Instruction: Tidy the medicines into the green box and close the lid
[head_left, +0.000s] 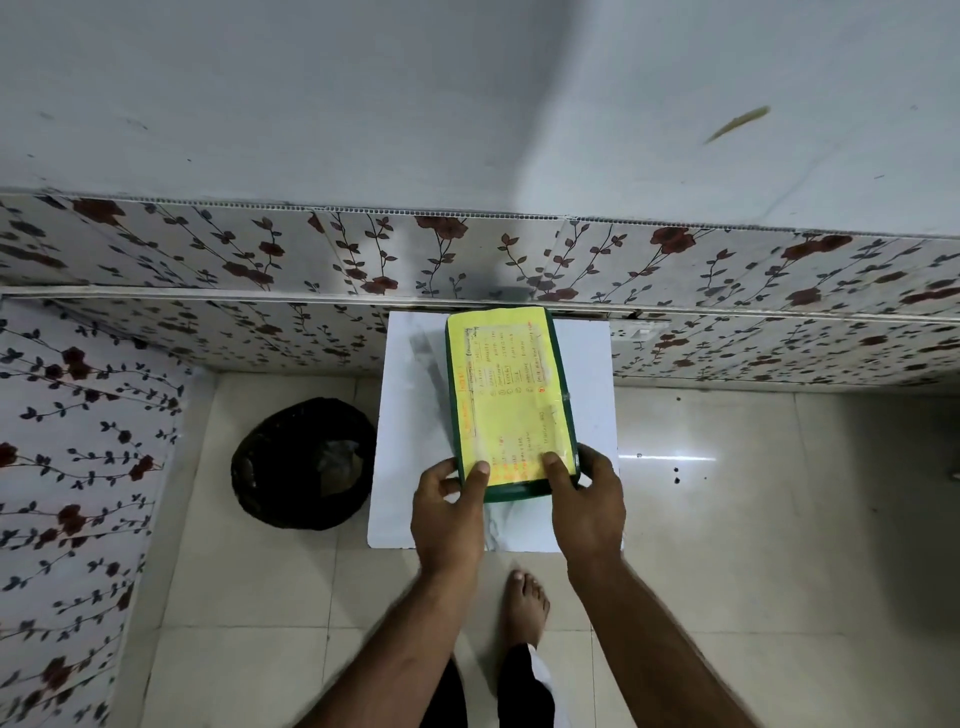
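We see both hands, left hand (448, 512) and right hand (589, 503), fingers clamped on the near end of the closed green box (511, 399) on the white bench (410, 467).

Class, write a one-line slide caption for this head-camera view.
Both hands, left hand and right hand, grip the closed green box on a white table.

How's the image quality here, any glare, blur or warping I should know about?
Head view: a bright glare streak on the floor tiles right of the white table; wide-angle warping bends the floral wall panels; writing on the green box's yellow label is too soft to read; both hands, left hand and right hand, look sharp.
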